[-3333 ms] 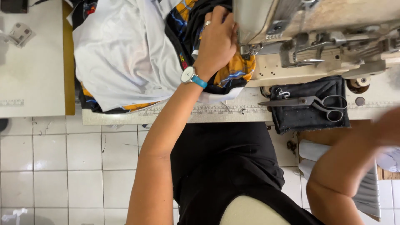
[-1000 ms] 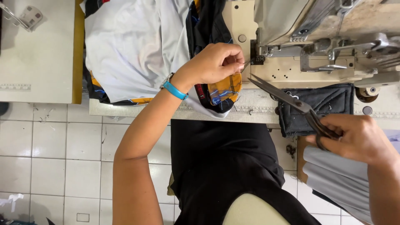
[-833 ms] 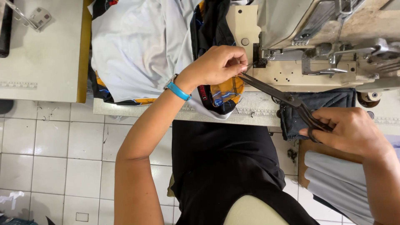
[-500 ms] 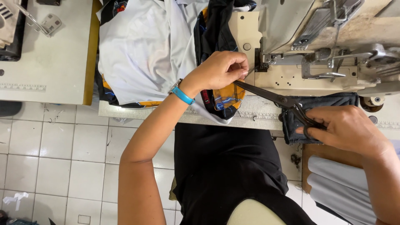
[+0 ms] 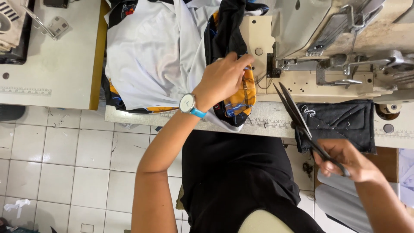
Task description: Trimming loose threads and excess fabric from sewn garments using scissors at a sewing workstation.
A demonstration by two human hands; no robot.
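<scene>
The left hand (image 5: 222, 80) pinches the orange-and-black garment (image 5: 239, 97) beside the sewing machine (image 5: 327, 47). The right hand (image 5: 349, 162) is closed on the scissors (image 5: 302, 125), whose blades are now slightly parted and drawn back from the seam they touched 1 second ago; the snip there appears finished.

Left hand (image 5: 222, 80) extended forward, fingers curled downward, right hand (image 5: 351, 160) low, grip closed

White garment (image 5: 151, 56) with orange-and-black print, black scissors (image 5: 297, 118), blue-strapped watch (image 5: 188, 104)
</scene>
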